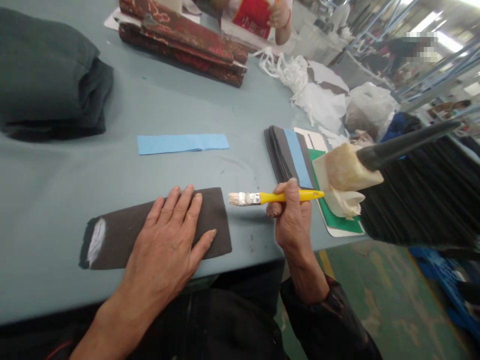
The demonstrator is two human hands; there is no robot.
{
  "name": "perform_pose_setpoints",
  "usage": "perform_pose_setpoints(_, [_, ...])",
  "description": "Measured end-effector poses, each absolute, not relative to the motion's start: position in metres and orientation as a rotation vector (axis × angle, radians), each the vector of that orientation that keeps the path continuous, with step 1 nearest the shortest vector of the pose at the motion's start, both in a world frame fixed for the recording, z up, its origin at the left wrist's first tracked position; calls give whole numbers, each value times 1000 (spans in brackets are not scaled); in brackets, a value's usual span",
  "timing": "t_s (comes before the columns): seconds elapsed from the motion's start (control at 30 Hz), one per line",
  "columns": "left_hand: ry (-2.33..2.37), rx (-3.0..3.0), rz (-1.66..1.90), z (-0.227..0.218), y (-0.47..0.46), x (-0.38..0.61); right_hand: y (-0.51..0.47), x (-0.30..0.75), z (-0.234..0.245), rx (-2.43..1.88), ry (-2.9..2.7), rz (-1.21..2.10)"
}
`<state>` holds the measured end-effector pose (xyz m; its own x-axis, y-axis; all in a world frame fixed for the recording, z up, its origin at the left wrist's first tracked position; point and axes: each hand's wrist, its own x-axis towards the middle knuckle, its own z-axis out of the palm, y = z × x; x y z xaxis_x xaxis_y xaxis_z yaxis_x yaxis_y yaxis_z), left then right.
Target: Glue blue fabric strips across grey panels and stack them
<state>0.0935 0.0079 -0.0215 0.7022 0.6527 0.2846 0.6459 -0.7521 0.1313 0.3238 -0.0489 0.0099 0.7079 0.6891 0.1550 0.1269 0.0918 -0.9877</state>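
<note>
My left hand (168,232) lies flat, fingers stretched, on a dark brown fabric piece (213,220) near the table's front edge. A white smear (97,239) crosses that piece close to its left end. To the right, my right hand (294,215) grips a paintbrush (277,197) by its yellow handle, bristles pointing left and held just off the fabric's right edge. The bristles and ferrule carry white residue. Beyond my left hand a light blue strip (183,143) rests on the table. A stack of dark pieces with a blue band (298,157) sits beyond my right hand.
A folded dark green cloth (48,75) occupies the left. Dark red patterned rolls (180,42) lie at the back, near another person's hand (279,15). On the right, a cream-coated container (337,167) with a dark handle stands on a green-and-white board (339,225), beside hanging dark fabric (423,195).
</note>
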Motion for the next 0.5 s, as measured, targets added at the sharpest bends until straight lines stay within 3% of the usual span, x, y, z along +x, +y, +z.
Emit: perform_pose_setpoints(0.5, [1094,2856,453,-20,10,91,-51,303,-1,-1439,-777,492])
